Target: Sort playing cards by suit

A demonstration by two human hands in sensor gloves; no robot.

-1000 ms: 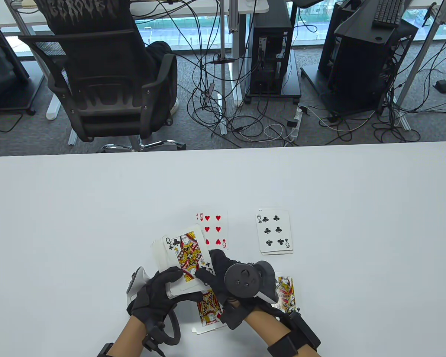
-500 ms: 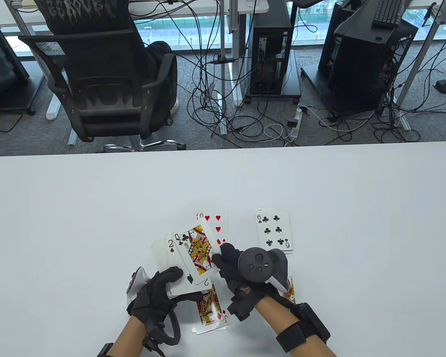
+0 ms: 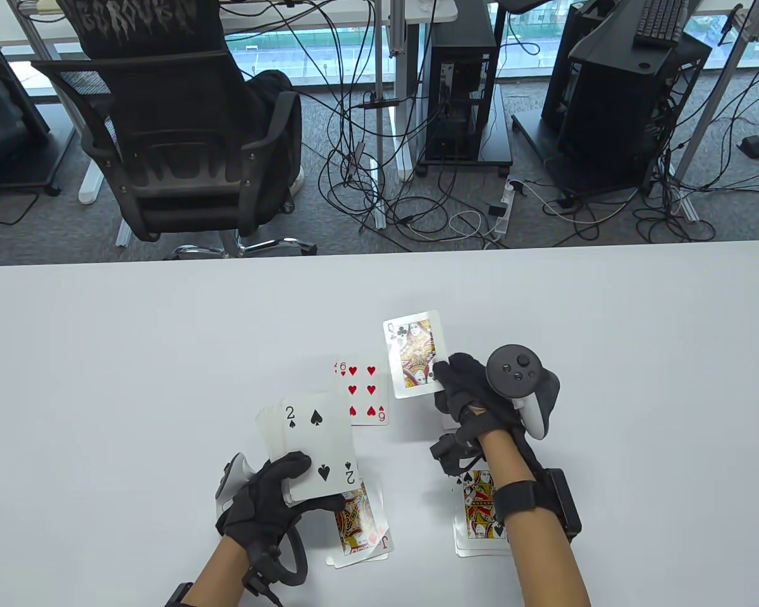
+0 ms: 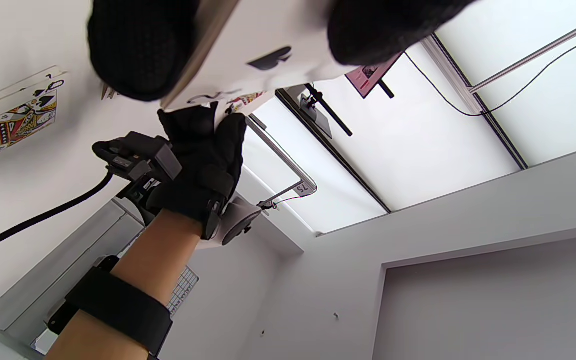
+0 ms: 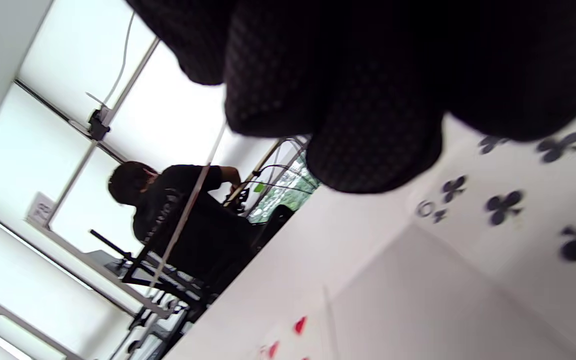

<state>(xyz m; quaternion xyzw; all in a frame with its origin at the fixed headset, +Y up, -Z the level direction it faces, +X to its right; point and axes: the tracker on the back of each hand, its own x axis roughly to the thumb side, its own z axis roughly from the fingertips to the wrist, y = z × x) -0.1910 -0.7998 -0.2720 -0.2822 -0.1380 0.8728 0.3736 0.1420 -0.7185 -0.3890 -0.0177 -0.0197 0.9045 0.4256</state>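
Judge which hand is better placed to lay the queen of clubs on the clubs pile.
Right. The black-gloved right hand already pinches the queen of clubs card above that pile; the black-gloved left hand grips the white card deck.

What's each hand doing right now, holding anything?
Left hand: grips the deck, two of spades on top.
Right hand: pinches the queen of clubs, lifted above the table.
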